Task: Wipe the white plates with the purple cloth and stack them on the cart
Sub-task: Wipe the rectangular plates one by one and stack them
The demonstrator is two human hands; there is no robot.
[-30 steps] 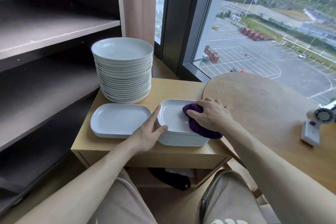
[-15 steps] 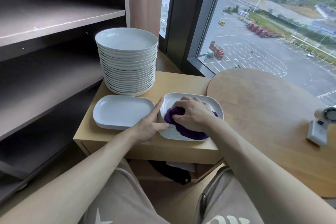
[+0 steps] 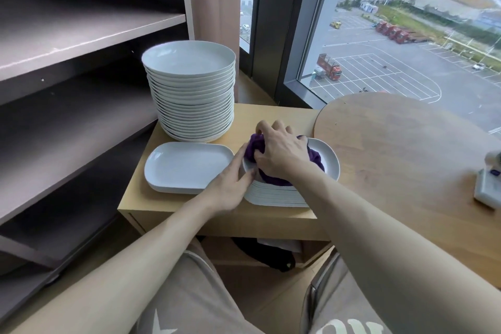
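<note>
Purple fuzzy cloth (image 3: pixel 315 157), clutched in right hand (image 3: pixel 282 152), tops glossy oblong plates (image 3: pixel 330 164); flat left hand (image 3: pixel 227 190) touches them.

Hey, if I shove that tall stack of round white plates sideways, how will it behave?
The tall stack of round plates is many plates deep, so probably heavy and slow to slide. Pushed near the top, its upper plates might shift, since it stands high. They look glazed, so likely fragile.
</note>
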